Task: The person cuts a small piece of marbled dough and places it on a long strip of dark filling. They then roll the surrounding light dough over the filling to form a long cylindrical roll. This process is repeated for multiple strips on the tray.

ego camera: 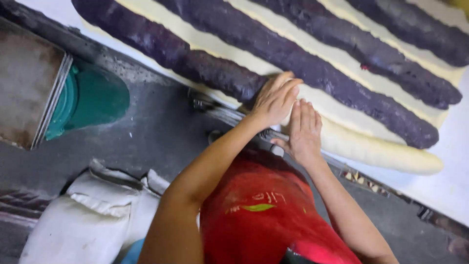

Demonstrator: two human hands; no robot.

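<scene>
A wide sheet of pale dough (342, 58) lies on a white table (454, 186), with several long ropes of dark purple filling (293, 63) laid across it. The nearest rope (161, 46) is partly wrapped: to the right, the dough is rolled over it into a smooth cream log (381, 151). My left hand (274, 100) presses flat on the dough edge where the purple rope ends. My right hand (304, 131) lies flat beside it on the rolled log, fingers together. Both palms rest on the dough; neither grips anything.
A metal table edge (220, 115) runs diagonally below the dough. A green bucket (88, 98) and a worn metal tray (24, 88) stand at the left on the grey floor. A white sack (93, 215) lies at lower left. My red apron (264, 215) fills the bottom.
</scene>
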